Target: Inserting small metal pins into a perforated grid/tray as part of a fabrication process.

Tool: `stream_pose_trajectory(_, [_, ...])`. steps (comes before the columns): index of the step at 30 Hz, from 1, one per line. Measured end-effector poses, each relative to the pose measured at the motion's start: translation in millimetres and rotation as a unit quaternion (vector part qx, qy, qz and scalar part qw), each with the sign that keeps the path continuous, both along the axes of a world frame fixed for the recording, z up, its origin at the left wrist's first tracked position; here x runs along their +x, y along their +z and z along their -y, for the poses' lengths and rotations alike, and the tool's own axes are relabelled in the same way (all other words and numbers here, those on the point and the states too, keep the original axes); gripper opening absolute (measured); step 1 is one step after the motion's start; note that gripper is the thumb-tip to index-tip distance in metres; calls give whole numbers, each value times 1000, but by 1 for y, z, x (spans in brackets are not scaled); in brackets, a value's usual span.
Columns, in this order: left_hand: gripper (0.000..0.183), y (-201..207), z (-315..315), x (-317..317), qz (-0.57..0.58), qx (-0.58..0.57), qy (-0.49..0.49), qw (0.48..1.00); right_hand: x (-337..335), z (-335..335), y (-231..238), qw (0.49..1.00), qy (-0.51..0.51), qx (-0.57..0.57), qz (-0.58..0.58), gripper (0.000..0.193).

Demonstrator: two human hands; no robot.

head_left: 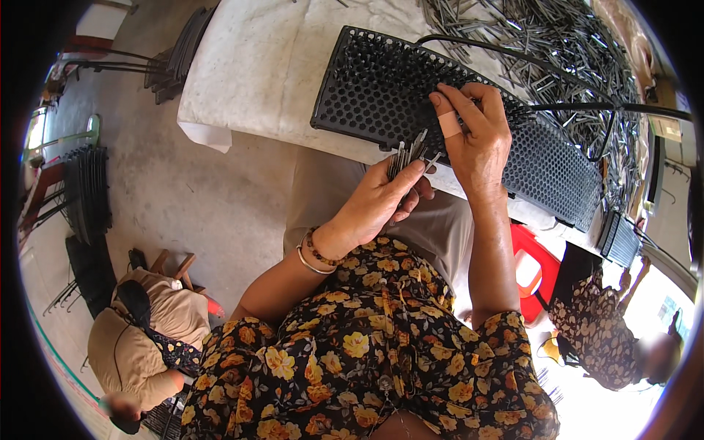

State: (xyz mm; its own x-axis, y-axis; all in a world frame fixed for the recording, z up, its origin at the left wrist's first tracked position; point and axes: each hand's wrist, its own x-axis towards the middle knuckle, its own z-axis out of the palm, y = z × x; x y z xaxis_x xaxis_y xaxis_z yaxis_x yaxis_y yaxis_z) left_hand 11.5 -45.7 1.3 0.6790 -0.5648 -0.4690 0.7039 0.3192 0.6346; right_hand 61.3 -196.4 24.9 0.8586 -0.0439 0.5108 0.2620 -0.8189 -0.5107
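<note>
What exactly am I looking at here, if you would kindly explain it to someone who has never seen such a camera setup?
There is no machine here: a person is working with two bare hands. The single picture comes from a wide fisheye camera worn on the head and looking down, so straight edges bend near its rim. The left hand holds a bunch of thin grey strips. The right hand is over a black panel full of holes; whether it pinches anything is hard to tell. The panel lies on a white-covered table, with a heap of dark strips beyond it.
</note>
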Motion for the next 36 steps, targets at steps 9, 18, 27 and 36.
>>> stream_pose_trajectory(9, [31, 1, 2, 0, 36, 15, 3, 999, -3, 5, -3, 1000, 21, 0, -7, 14])
stream_pose_trajectory(18, [28, 3, 0, 0, 84, 6, -15, 996, -23, 15, 13, 889, 134, 310, -308, 16])
stream_pose_trajectory(27, [28, -2, 4, 1, 63, 14, -46, 997, -8, 17, 10, 931, -70, 341, -113, 15])
stream_pose_trajectory(36, [24, -5, 4, -2, 35, 0, -49, 998, -4, 16, 4, 993, 17, 100, -57, 14])
